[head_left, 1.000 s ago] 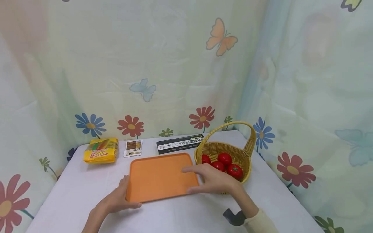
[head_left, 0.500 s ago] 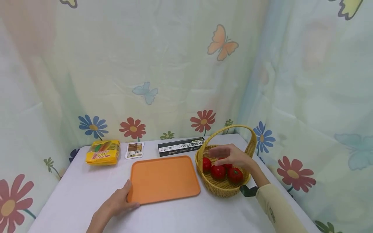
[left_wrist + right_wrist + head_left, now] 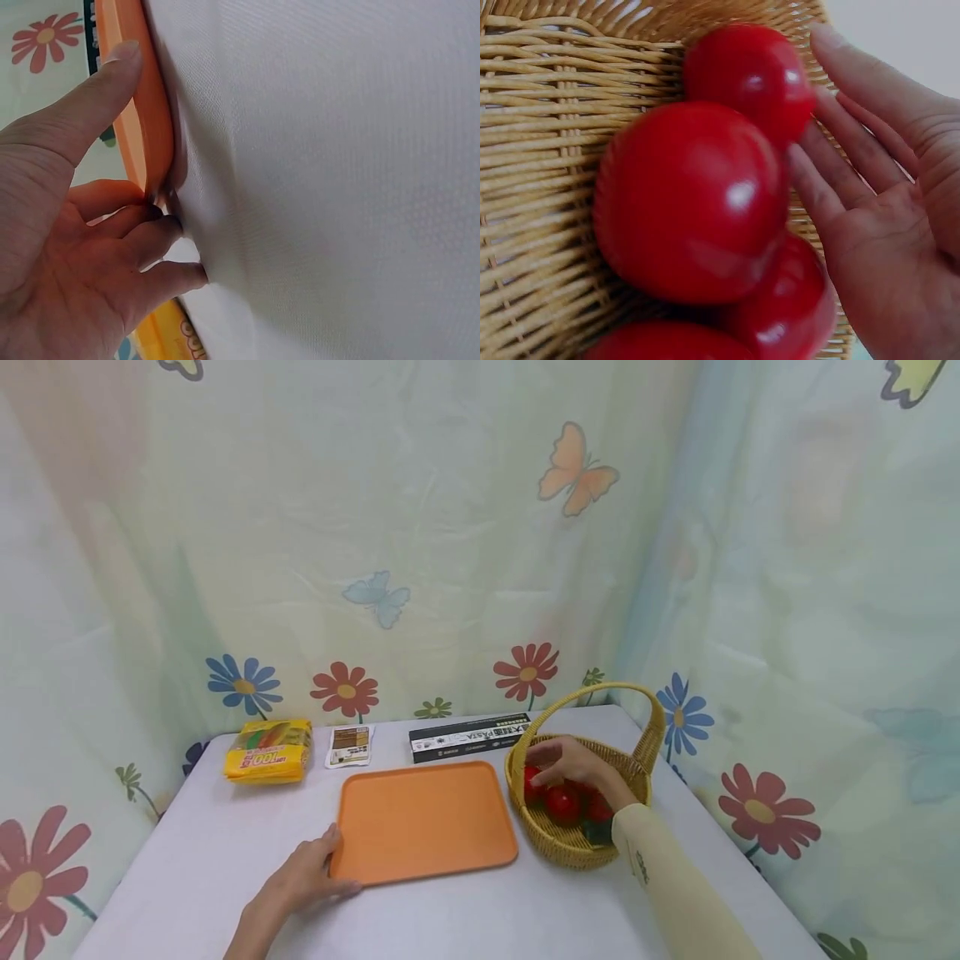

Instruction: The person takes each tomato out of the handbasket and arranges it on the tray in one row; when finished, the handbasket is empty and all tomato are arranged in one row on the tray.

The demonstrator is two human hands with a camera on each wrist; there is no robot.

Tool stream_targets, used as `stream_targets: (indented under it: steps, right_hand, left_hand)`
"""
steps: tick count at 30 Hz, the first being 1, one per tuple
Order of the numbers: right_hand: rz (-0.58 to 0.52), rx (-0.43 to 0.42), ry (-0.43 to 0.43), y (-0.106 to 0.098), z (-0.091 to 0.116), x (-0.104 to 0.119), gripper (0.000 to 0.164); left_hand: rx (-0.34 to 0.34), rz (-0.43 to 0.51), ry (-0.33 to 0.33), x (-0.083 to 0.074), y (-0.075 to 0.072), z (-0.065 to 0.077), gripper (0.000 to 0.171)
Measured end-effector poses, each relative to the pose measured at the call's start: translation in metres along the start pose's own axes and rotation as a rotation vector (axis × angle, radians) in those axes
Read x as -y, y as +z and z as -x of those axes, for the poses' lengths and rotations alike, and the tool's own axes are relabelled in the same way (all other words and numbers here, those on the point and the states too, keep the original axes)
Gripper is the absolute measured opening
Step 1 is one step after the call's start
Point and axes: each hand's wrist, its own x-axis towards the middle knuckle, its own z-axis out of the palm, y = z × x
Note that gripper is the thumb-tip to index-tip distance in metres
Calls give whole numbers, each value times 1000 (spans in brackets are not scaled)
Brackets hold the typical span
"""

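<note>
My left hand [image 3: 298, 878] holds the near left corner of an orange tray [image 3: 427, 822]; in the left wrist view the thumb lies along the tray's rim [image 3: 154, 112] and the fingers bend in by the corner. Over at the right, my right hand [image 3: 576, 762] is inside a yellow wicker basket [image 3: 573, 856] with a tall handle. Several red tomatoes [image 3: 694, 202] lie in it. In the right wrist view the fingers reach beside the farthest tomato [image 3: 742, 75], with thumb and fingers spread around its side. The hand and sleeve partly cover the tomatoes in the head view.
Behind the tray lies a black and white pasta box [image 3: 468, 737], close to the basket. A small brown and white packet [image 3: 349, 747] and a yellow package [image 3: 268, 752] lie at the back left. Flowered curtains [image 3: 420, 527] stand behind and beside the white table [image 3: 450, 918].
My right hand has moved from over the tray to the right and down into the basket among the tomatoes. My left hand has closed in on the tray's corner. The tray has barely shifted.
</note>
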Motion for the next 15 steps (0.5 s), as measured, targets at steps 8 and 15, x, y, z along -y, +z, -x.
stream_targets:
  steps: [8, 15]
  right_hand:
    - [173, -18, 119, 8, -5, -3, 61]
    - [173, -25, 125, 12, -6, -4, 62]
  left_hand:
    - [-23, 24, -10, -2, 1, -1, 108]
    - [-25, 12, -29, -3, 1, 1, 104]
